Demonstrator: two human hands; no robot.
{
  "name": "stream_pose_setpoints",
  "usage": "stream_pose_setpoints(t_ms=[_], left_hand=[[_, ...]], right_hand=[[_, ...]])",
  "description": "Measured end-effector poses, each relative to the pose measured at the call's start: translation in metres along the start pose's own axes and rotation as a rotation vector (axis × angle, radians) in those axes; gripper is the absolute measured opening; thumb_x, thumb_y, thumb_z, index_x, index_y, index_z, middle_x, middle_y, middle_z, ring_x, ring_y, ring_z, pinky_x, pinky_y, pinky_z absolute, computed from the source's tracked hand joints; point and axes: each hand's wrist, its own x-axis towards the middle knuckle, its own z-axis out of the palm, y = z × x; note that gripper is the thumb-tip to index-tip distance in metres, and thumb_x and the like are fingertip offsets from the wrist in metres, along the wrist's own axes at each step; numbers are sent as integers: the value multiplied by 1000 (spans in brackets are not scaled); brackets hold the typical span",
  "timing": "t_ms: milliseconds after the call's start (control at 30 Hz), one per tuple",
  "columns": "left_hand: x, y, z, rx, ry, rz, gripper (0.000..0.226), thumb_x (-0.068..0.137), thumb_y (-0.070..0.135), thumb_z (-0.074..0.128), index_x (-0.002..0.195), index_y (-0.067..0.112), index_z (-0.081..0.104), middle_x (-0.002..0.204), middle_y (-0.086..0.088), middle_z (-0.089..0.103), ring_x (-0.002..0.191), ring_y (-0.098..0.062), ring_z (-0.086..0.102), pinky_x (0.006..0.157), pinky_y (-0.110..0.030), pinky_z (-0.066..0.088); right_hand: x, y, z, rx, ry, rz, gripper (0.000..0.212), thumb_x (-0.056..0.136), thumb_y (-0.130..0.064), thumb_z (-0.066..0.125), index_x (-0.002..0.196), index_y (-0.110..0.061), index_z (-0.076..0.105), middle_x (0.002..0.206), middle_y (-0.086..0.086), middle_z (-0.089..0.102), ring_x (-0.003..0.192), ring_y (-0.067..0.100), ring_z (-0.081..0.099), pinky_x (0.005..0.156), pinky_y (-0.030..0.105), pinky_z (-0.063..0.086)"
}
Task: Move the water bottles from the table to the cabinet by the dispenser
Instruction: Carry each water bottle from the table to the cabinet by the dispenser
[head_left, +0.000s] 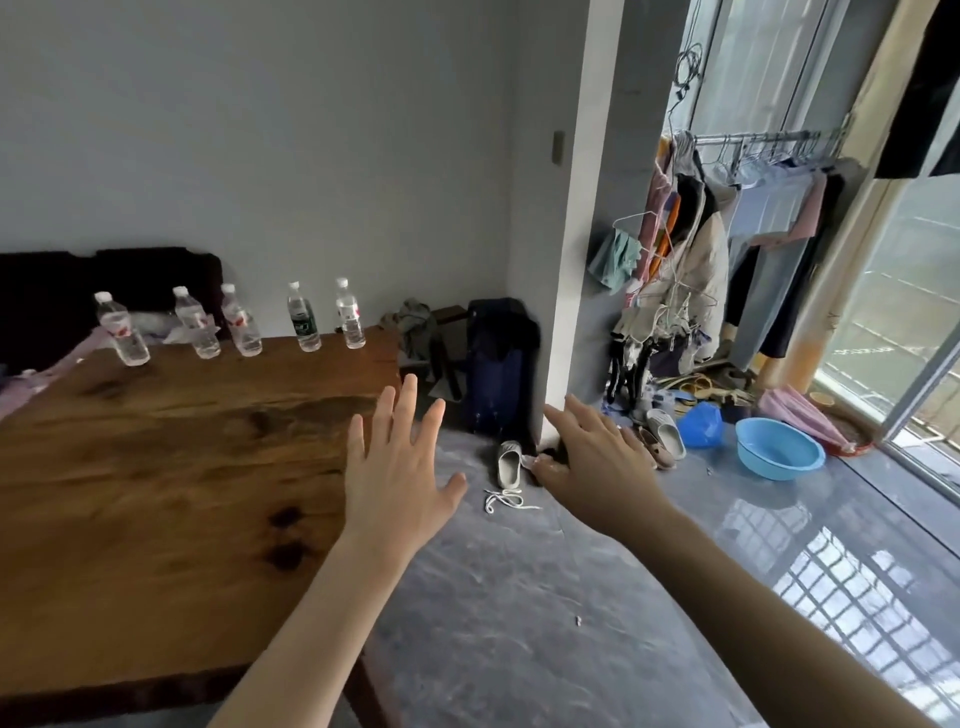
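Several clear water bottles stand in a row along the far edge of the brown wooden table (156, 457). Most have red labels, such as the leftmost one (122, 330) and the rightmost one (349, 314); one carries a dark green label (303, 318). My left hand (397, 467) hovers over the table's right edge, fingers spread and straight, holding nothing. My right hand (592, 462) is stretched out over the floor to the right of the table, fingers straight, also empty. Both hands are well short of the bottles. No cabinet or dispenser is in view.
A dark bag (501, 364) leans at the wall corner beyond the table. Shoes (509, 462) and slippers (665, 434) lie on the grey floor. A blue basin (776, 449) sits near the window. A loaded clothes rack (727, 249) stands at the right.
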Motion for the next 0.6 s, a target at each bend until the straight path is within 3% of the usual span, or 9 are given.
stream_pose_setpoints(t_ms=[600], left_hand=[[311,22,103,-12,-67,-81,84,94,65,49,161,30,13,170,-6,-13,158,-28,-4,125,-51,9]], right_hand=[[322,102,16,40,-34,-56,69,90,-48,53,151,-26,28,160,1,23,144,27,28,116,52,25]])
